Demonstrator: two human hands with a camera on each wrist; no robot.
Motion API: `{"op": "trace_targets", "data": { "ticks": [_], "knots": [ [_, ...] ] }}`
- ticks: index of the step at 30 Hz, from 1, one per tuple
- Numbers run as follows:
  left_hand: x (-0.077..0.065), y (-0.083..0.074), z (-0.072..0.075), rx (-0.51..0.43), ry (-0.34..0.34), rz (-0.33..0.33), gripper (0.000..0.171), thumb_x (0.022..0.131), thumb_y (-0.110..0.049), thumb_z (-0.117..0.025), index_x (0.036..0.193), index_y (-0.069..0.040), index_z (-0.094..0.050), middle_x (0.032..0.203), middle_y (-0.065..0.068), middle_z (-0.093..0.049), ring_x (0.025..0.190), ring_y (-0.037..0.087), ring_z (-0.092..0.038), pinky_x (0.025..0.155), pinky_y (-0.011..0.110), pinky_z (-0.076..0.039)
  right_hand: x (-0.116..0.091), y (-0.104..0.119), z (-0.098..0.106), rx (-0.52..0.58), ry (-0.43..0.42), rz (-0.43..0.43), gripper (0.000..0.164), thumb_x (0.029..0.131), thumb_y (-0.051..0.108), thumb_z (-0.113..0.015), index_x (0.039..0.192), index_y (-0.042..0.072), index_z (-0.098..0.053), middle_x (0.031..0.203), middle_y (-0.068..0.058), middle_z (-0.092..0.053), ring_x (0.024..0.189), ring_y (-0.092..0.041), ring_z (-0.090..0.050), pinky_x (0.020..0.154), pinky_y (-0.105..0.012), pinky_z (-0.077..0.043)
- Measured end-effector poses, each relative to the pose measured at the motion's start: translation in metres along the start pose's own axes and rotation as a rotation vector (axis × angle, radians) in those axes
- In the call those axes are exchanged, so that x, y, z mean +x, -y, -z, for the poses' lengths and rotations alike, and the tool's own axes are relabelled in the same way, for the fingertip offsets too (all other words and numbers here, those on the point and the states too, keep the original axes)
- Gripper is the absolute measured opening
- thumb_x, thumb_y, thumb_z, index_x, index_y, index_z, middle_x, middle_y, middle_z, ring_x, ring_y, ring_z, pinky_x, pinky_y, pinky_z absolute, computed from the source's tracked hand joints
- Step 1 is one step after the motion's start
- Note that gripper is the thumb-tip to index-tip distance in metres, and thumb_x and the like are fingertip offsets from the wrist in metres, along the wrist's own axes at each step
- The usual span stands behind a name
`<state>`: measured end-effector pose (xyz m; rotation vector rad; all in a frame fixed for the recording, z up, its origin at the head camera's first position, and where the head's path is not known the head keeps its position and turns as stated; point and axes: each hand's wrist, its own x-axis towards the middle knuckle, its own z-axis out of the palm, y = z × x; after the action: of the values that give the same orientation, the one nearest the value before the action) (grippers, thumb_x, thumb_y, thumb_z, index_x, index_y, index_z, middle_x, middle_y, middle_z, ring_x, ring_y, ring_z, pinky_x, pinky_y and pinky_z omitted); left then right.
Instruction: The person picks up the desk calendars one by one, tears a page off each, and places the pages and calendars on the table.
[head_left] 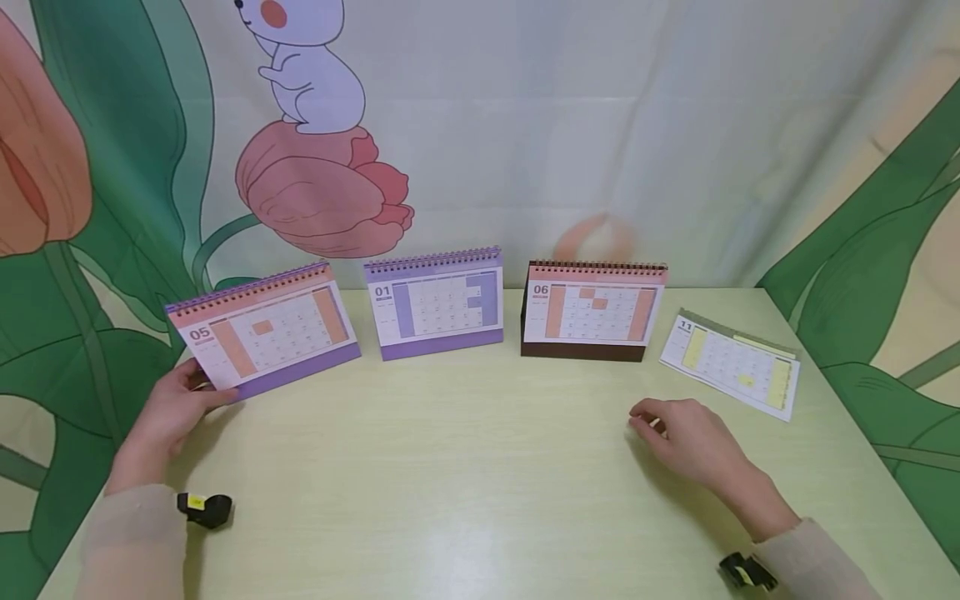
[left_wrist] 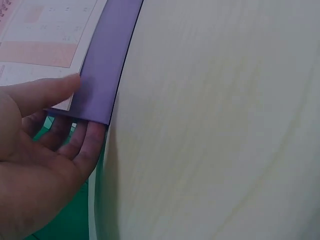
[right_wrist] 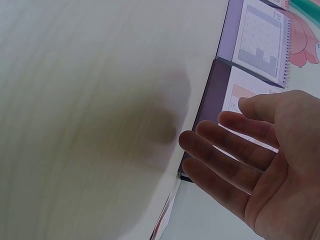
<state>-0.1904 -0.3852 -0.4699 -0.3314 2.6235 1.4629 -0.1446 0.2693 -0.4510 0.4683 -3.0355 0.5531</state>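
Observation:
At the far left, my left hand [head_left: 172, 404] grips the lower left corner of a desk calendar [head_left: 273, 329] marked 05, with pink-orange columns and a purple base. In the left wrist view the thumb [left_wrist: 50, 92] presses on its front and the other fingers go behind the base. My right hand [head_left: 690, 437] is over the right part of the table and holds nothing. Its fingers [right_wrist: 235, 157] are loosely bent and spread in the right wrist view. Nearest to it are a calendar [head_left: 592, 308] marked 06 with a dark brown base and a yellow calendar [head_left: 731, 362] marked 11.
A purple calendar [head_left: 438, 304] marked 01 stands upright between the 05 and 06 calendars. The 11 calendar lies nearly flat near the right edge of the pale wooden table [head_left: 450, 467]. Behind hangs a curtain [head_left: 487, 150] printed with flowers and a white animal.

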Motion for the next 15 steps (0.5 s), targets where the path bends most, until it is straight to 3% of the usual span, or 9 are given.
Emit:
{"op": "trace_targets", "data": {
  "ticks": [3, 6, 11, 15],
  "knots": [
    [0.0008, 0.0008, 0.0015, -0.011, 0.006, -0.007, 0.08, 0.093, -0.04, -0.065, 0.154, -0.006, -0.026, 0.133, 0.002, -0.047, 0.109, 0.011, -0.047, 0.083, 0.015, -0.045, -0.0002, -0.0002, 0.0004, 0.0, 0.001, 0.0, 0.016, 0.094, 0.024, -0.064, 0.102, 0.014, -0.074, 0.089, 0.003, -0.074, 0.076, -0.009, -0.066, 0.067, -0.032, -0.055],
    [-0.0001, -0.001, 0.0009, -0.032, -0.003, -0.007, 0.078, 0.095, -0.039, -0.062, 0.154, -0.004, -0.026, 0.133, 0.004, -0.048, 0.1, 0.003, -0.05, 0.078, 0.01, -0.049, -0.0002, -0.0001, 0.0008, 0.003, 0.004, 0.001, 0.016, 0.094, 0.024, -0.065, 0.102, 0.014, -0.074, 0.088, 0.003, -0.074, 0.076, -0.008, -0.066, 0.067, -0.032, -0.055],
    [-0.0037, -0.0046, -0.0011, -0.04, -0.024, -0.02, 0.074, 0.097, -0.036, -0.06, 0.154, -0.004, -0.026, 0.138, 0.012, -0.046, 0.095, -0.001, -0.051, 0.077, 0.009, -0.051, -0.0011, 0.0002, 0.0015, 0.008, 0.016, -0.005, 0.016, 0.095, 0.024, -0.065, 0.102, 0.014, -0.074, 0.088, 0.003, -0.074, 0.075, -0.007, -0.065, 0.066, -0.031, -0.054],
    [-0.0054, -0.0056, -0.0019, -0.049, -0.058, -0.041, 0.072, 0.096, -0.035, -0.062, 0.153, -0.004, -0.03, 0.128, 0.002, -0.052, 0.095, -0.002, -0.051, 0.077, 0.011, -0.053, -0.0015, -0.0002, 0.0019, 0.006, 0.012, -0.005, 0.015, 0.094, 0.024, -0.065, 0.102, 0.014, -0.074, 0.088, 0.003, -0.074, 0.074, -0.007, -0.065, 0.066, -0.031, -0.054]
  ]
}}
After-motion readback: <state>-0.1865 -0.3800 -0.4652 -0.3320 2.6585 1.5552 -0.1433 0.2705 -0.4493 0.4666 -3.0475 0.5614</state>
